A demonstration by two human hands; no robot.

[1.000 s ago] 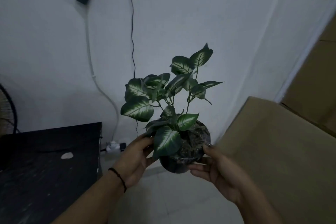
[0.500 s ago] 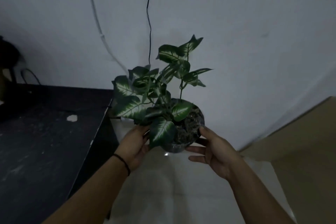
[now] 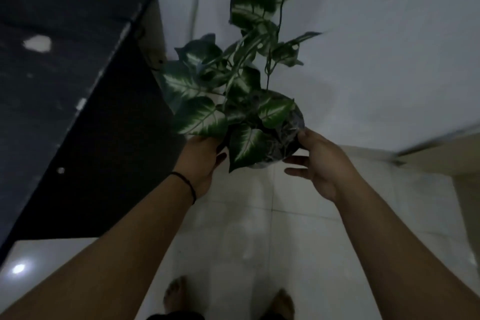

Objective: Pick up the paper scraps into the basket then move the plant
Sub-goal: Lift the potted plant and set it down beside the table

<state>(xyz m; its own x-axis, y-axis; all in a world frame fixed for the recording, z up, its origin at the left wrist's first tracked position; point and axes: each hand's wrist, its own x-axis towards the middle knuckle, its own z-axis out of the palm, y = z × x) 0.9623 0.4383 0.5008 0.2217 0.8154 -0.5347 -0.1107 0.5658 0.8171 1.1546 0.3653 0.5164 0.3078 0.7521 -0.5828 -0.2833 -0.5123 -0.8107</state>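
Note:
A potted plant (image 3: 233,101) with green and white leaves is held in the air above the tiled floor, close to the wall. Its dark round pot (image 3: 283,137) sits between both hands. My left hand (image 3: 200,161) grips the pot's left side under the leaves, partly hidden by them. My right hand (image 3: 319,161) holds the pot's right rim with thumb on top and fingers below. One white paper scrap (image 3: 37,42) lies on the black table at the left. No basket is in view.
A black table (image 3: 65,101) fills the left side, its corner close to the plant. A white wall (image 3: 376,46) with hanging cables is behind. A tan cardboard box (image 3: 446,156) is at the right edge. My bare feet stand on the pale floor tiles (image 3: 259,228).
The view has tilted down to the floor and my feet. The plant, held in both hands, has come lower and nearer the table corner; the cardboard box has slid to the right edge.

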